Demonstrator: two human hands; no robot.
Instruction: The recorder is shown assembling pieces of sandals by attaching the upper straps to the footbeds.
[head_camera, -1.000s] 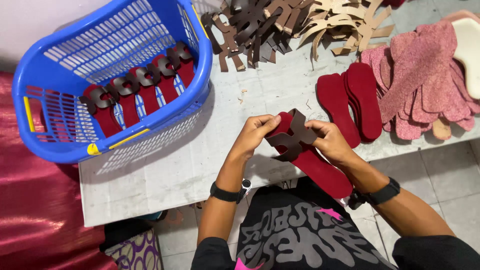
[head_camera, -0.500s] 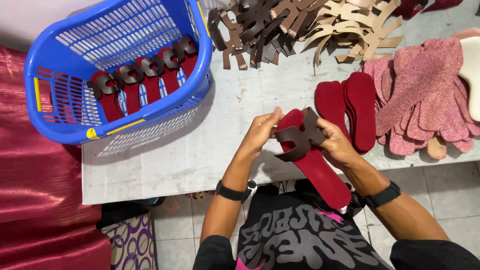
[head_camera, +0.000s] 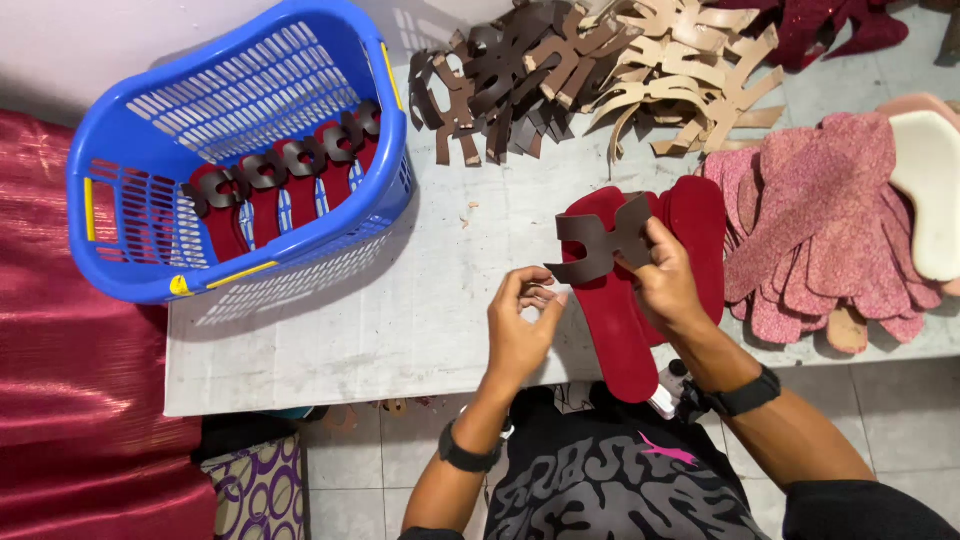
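Head view: left hand (head_camera: 522, 325) has let go since a moment ago, fingers loosely curled, empty. Right hand (head_camera: 668, 280) pinches brown strap piece (head_camera: 600, 245) against red insole (head_camera: 610, 300), over table edge (head_camera: 330, 370). Blue basket (head_camera: 240, 150) holds finished ones.

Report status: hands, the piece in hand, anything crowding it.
Right hand grips dark brown strap cutout over red insole. Left hand empty, fingers curled, just beside. Red insole stack close behind.
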